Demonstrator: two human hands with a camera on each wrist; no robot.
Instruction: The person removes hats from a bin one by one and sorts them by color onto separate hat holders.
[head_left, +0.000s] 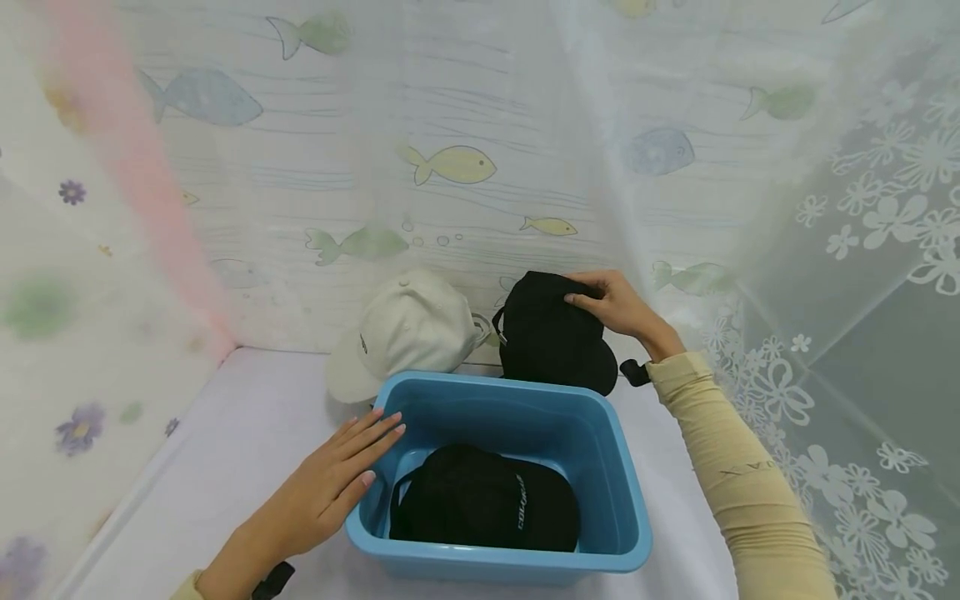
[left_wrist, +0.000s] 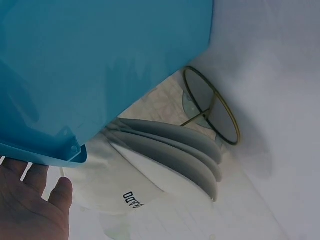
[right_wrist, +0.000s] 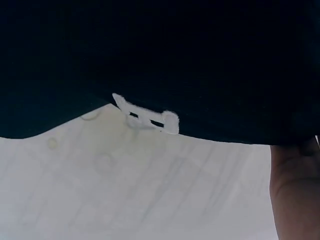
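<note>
Right hand (head_left: 617, 305): grip pinching black fabric cap (head_left: 551, 333); left hand (head_left: 326, 479): grip open, fingers extended, touching blue rectangular plastic basin (head_left: 480, 560).

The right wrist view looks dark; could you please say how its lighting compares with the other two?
Right wrist: the black baseball cap is nearly featureless against a paler backdrop; left wrist: dim, with darker patches on the blue plastic tub; head: clearly brightest.
</note>
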